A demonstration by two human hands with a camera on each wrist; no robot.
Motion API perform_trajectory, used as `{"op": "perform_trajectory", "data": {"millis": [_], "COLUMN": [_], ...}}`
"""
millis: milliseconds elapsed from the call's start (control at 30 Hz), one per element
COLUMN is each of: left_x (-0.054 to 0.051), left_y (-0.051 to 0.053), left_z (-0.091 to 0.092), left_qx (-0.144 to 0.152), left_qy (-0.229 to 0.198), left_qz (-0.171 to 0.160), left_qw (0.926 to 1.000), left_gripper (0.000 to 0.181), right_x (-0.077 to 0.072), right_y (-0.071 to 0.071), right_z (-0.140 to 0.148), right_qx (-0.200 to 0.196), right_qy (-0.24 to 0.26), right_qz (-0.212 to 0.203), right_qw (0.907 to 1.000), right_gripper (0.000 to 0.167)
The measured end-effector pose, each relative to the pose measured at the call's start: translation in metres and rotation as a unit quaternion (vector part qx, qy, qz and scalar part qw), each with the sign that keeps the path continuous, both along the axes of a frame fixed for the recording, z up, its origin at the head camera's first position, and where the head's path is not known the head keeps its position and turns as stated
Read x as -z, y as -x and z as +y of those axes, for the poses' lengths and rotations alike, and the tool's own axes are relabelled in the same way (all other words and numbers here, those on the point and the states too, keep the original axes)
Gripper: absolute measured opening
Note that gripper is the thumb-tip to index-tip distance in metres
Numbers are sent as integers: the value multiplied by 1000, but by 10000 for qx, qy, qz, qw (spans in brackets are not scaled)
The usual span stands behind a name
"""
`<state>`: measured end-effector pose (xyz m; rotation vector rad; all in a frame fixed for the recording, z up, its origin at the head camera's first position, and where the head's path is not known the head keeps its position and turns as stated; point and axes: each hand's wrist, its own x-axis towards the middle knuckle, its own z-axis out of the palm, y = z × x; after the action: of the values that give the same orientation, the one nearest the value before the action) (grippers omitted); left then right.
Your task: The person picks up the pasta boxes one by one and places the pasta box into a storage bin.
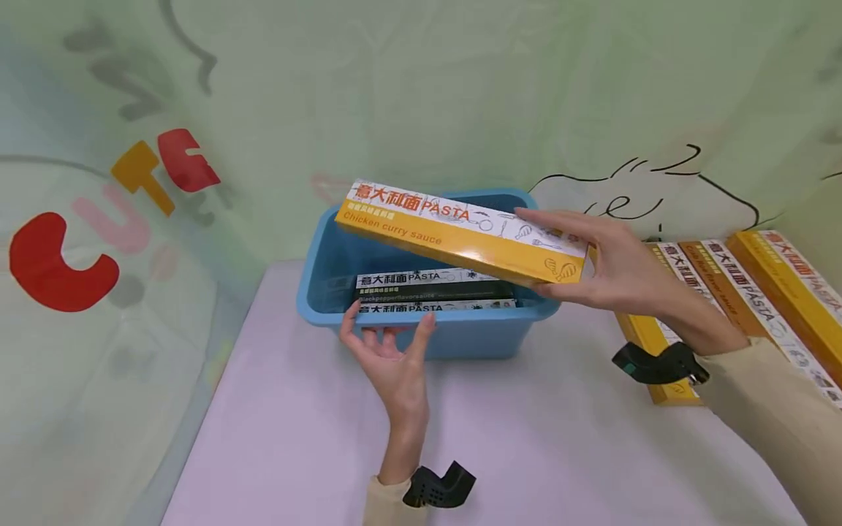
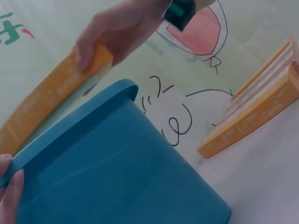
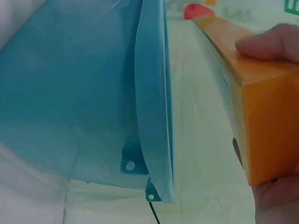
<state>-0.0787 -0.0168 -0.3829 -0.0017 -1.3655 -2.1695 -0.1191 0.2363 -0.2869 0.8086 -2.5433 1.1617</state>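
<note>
my left hand (image 1: 392, 374) pinches the front rim of the blue bin (image 1: 475, 340) on the pale table (image 1: 329, 424). above the bin, tilted, is the yellow pasta box (image 1: 454, 235), its right end gripped between my right hand's (image 1: 615, 267) thumb and fingers. two pasta boxes (image 1: 427, 291) lie inside; three more boxes (image 1: 723, 285) sit to the right, before a printed cloth (image 1: 421, 95).

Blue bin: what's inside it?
Two pasta boxes show inside the blue bin, toward its near side. The yellow box in the right hand hides part of the interior; anything behind it cannot be seen.
</note>
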Motion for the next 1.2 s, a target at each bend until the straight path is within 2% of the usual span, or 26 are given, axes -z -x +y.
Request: {"op": "perform_trajectory", "data": {"millis": [233, 400, 567, 800, 1200], "left_x": [0, 0, -1, 0, 2], "left_y": [0, 1, 2, 1, 0], "left_z": [2, 2, 2, 2, 1], "left_qx": [172, 203, 238, 212, 242], "left_qy": [-63, -98, -116, -110, -181], "left_qz": [43, 36, 96, 131, 169], "left_qw": [9998, 9997, 9996, 9996, 9994], "left_gripper": [93, 93, 91, 92, 88], "right_x": [-15, -18, -13, 3, 17], "right_y": [33, 47, 56, 65, 71], "right_z": [-8, -19, -32, -44, -52], "right_qx": [-606, -955, -1179, -1381, -1442], "right_qy": [-1007, -1459, -1599, -1635, -1546], "right_qz": [-410, -704, -872, -1065, -1288], "right_qw": [9922, 9822, 9762, 9710, 9689], "right_gripper": [76, 73, 72, 74, 73]}}
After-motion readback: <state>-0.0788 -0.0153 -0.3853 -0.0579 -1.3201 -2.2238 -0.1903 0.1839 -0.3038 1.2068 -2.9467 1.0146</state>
